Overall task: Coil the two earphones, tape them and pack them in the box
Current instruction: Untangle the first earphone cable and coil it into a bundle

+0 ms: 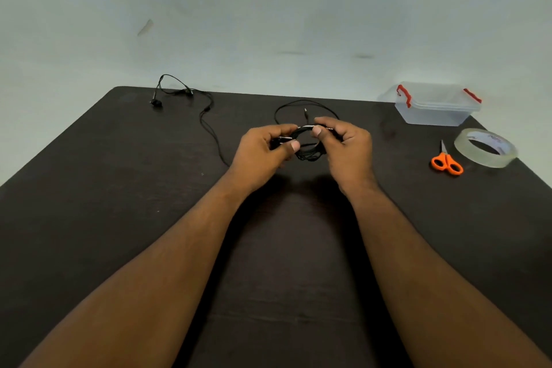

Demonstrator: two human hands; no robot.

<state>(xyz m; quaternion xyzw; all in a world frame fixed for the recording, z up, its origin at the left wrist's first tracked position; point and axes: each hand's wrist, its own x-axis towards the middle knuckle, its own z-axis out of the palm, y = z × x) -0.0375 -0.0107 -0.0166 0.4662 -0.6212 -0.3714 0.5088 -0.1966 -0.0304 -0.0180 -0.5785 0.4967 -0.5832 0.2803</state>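
1. At the middle of the dark table [119, 188], seen from my head camera, both hands meet over one black earphone [304, 152] that is partly wound into a small coil.
2. My left hand [263, 149] grips the left side of that coil, fingers curled round the strands and the thumb lying across the front.
3. My right hand [346, 143] pinches the right side of the coil between thumb and forefinger, with the other fingers curled in behind.
4. Pale, whitish bits show along the top of the coil between my hands; I cannot tell whether they are tape or a part of the cord.
5. A loose loop of the same cord arches beyond my hands toward the far edge, and its plug [306, 113] stands up inside that loop.
6. On the far left of the table lies the second earphone [185, 92], uncoiled; its cord trails down toward my left wrist, and part of it hangs past the far edge.
7. At the far right corner sits the clear plastic box [433, 107] with red latches, its lid on.
8. Nearer on the right lies the roll of clear tape [485, 148], flat on the table.
9. Just left of the roll lie the orange-handled scissors [446, 161], blades pointing away from me, apart from the roll.
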